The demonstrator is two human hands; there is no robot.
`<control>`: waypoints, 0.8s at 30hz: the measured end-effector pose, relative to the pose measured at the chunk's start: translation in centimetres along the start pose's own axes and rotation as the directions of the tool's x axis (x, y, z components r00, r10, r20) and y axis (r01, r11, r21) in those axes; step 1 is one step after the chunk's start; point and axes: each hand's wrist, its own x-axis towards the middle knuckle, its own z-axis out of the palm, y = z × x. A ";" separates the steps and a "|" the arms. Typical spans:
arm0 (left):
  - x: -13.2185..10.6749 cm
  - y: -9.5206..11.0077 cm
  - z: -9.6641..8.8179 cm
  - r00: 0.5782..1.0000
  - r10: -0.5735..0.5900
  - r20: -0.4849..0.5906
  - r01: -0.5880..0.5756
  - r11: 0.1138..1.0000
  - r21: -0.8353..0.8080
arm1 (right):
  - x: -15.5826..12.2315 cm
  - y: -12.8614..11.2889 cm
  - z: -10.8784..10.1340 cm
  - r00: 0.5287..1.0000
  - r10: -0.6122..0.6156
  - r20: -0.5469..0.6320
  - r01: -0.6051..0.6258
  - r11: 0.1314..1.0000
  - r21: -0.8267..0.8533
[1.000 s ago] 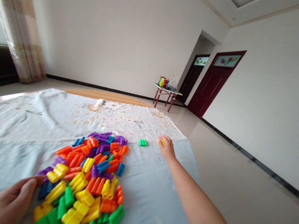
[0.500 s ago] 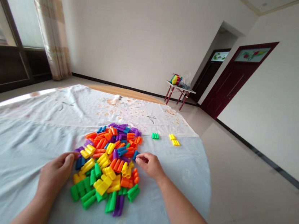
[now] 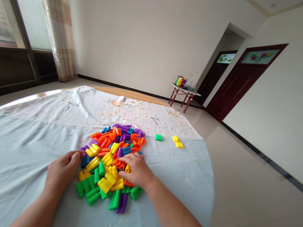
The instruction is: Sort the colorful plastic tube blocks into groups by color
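A heap of coloured plastic blocks [image 3: 111,149] in orange, yellow, green, purple and blue lies on a pale blue sheet [image 3: 10,162] spread over the floor. My right hand [image 3: 135,170] rests on the heap's right side, fingers curled down onto yellow and orange blocks. Against the heap's left edge lies my left hand [image 3: 61,170], fingers bent loosely beside a purple and a blue block. Apart from the heap, farther right, sit a lone green block [image 3: 159,137] and a yellow block [image 3: 178,141].
A stained white cloth [image 3: 118,111] lies beyond the sheet. A small red-legged table [image 3: 184,93] with bags stands by the far wall near two dark red doors [image 3: 243,84]. A window and curtain [image 3: 57,24] fill the left. Tiled floor [image 3: 255,185] spreads to the right.
My right hand set the yellow block down to the right of the green one, drew back to the heap, and now presses onto its right side. The view swung left.
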 end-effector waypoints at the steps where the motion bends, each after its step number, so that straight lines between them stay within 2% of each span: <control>1: 0.0 0.0 0.0 1.000 -0.004 0.001 0.004 1.000 0.002 | 0.1 -0.1 0.0 1.000 0.013 0.008 -0.013 1.000 -0.023; 3: 0.1 0.1 0.0 1.000 -0.011 0.002 0.011 1.000 0.006 | 0.0 -0.1 -0.4 0.999 0.042 -0.013 -0.042 0.999 -0.017; 6: 0.2 0.1 0.0 1.000 -0.006 0.009 0.006 1.000 0.005 | -0.7 0.5 -1.7 0.988 0.102 -0.118 -0.092 0.992 0.087; 9: 0.2 -0.1 -0.1 1.000 0.005 0.015 -0.005 1.000 -0.002 | -1.8 2.3 -3.3 0.960 0.125 -0.249 -0.085 0.983 0.163; 12: 0.4 -0.4 0.0 1.000 -0.001 0.005 0.001 1.000 -0.004 | -3.5 4.9 -4.2 0.933 0.133 -0.335 -0.100 0.989 0.113; 15: 0.6 -0.6 0.1 1.000 -0.012 -0.006 0.012 1.000 0.003 | -5.4 7.4 -4.4 0.924 0.184 -0.335 -0.185 0.982 0.028; 18: 0.7 -0.7 0.2 1.000 -0.008 -0.007 0.008 1.000 0.009 | -7.0 9.0 -4.0 0.924 0.252 -0.288 -0.264 0.965 0.000; 24: 0.8 -0.5 0.0 1.000 -0.028 0.008 0.028 0.998 0.050 | -7.8 9.7 -3.4 0.903 0.339 -0.263 -0.341 0.939 0.039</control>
